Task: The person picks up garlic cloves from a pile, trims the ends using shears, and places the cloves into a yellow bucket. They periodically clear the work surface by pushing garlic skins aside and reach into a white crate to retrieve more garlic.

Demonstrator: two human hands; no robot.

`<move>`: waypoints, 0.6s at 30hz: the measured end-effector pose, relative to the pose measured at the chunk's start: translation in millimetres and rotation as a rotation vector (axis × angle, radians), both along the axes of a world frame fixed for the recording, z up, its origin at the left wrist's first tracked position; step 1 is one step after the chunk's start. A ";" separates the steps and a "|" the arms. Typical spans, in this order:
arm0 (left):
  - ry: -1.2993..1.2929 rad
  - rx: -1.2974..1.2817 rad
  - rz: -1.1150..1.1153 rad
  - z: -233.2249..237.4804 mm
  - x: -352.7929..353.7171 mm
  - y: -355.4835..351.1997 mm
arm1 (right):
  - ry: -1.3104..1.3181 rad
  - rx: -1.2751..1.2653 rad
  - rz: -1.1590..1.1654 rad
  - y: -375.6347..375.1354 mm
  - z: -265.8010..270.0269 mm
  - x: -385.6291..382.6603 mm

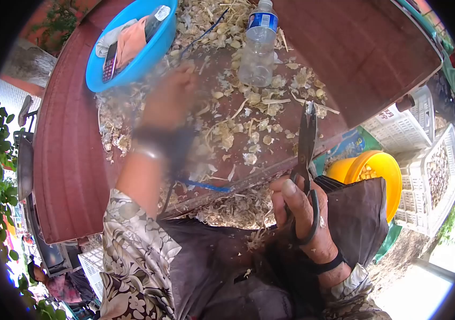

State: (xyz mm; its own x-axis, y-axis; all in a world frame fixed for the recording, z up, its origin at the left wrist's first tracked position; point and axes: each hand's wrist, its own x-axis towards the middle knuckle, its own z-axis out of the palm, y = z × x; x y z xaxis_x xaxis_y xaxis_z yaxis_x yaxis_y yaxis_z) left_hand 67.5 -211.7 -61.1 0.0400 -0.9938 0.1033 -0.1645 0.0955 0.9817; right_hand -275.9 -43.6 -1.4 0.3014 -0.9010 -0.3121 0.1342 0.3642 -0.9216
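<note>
My right hand holds a pair of dark scissors by the handles, blades pointing away over the table's near edge. The left arm reaches over the dark red table, and my left hand is smeared by motion near the blue basin, so its fingers cannot be made out. Dry husks and garlic-like pieces lie scattered between the hands. A plastic bottle with a blue label stands beyond them.
A blue basin holds cloths and a phone. Right of the table are a yellow bucket with pale pieces inside and white crates. Another person is at the lower left. Dark cloth covers my lap.
</note>
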 end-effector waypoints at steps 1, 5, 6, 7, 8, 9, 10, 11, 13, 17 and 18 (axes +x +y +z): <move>0.197 0.044 -0.040 12.9 -8.7 19.7 | 0.003 -0.002 0.009 0.0 1.2 0.2; 0.428 0.111 0.007 30.8 -35.5 52.0 | -0.002 -0.068 0.015 1.6 -0.6 1.2; 0.370 0.093 0.000 24.2 -30.5 48.6 | -0.026 -0.068 0.004 2.0 -0.5 2.0; 0.313 0.075 -0.006 19.6 -27.1 45.6 | -0.050 -0.066 -0.009 3.1 0.1 2.3; 0.100 0.045 0.043 10.9 -27.7 42.6 | -0.048 -0.063 -0.021 4.7 1.0 2.7; -0.100 0.017 0.055 11.3 -33.3 39.3 | -0.046 -0.059 -0.030 5.7 1.6 3.3; -0.300 -0.012 0.074 11.3 -38.6 35.8 | -0.045 -0.056 -0.042 5.5 1.6 3.6; -0.486 -0.037 0.050 10.0 -45.7 28.8 | -0.047 -0.055 -0.044 4.5 0.9 2.9; -0.854 -0.086 0.004 10.3 -63.9 16.4 | -0.047 -0.051 -0.044 1.7 -1.4 1.5; -0.827 -0.058 -0.047 0.8 -74.4 7.4 | 0.042 -0.046 0.017 -2.4 -2.9 -0.7; -0.491 0.062 -0.071 7.3 -73.5 12.3 | 0.046 -0.046 0.017 -2.7 -2.8 -1.0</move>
